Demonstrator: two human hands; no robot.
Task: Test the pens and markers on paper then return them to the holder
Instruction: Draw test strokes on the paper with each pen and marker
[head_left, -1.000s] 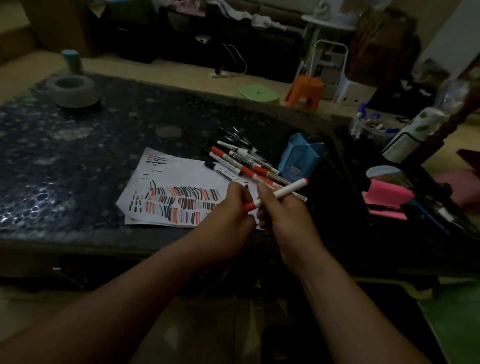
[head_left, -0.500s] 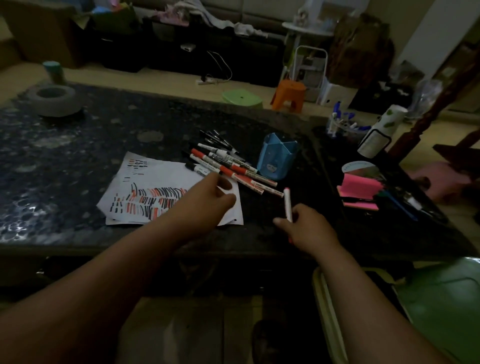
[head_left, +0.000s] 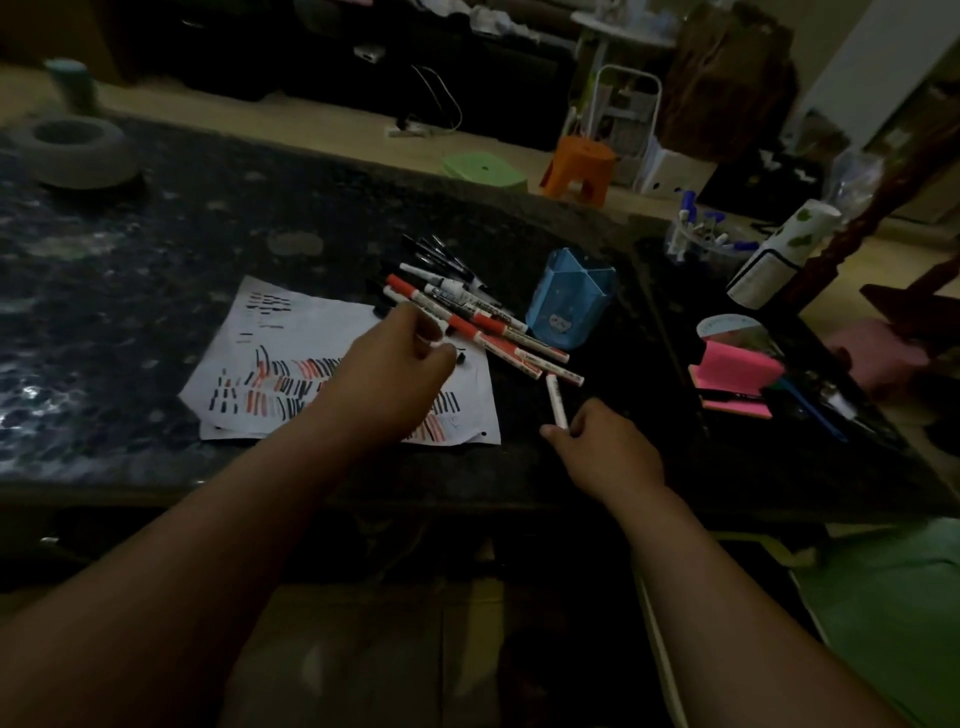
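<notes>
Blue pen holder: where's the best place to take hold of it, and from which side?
Probably its faceted walls, around mid-height, coming from the right: the blue plastic pen holder stands upright and open-topped, and the pile of red and black markers lies close against its left side.

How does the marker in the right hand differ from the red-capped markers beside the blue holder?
The marker in the right hand is gripped and points away from the person; the red-capped markers lie loose in a pile. The held marker shows only white; those in the pile show red caps. All have white barrels, outside the blue holder.
</notes>
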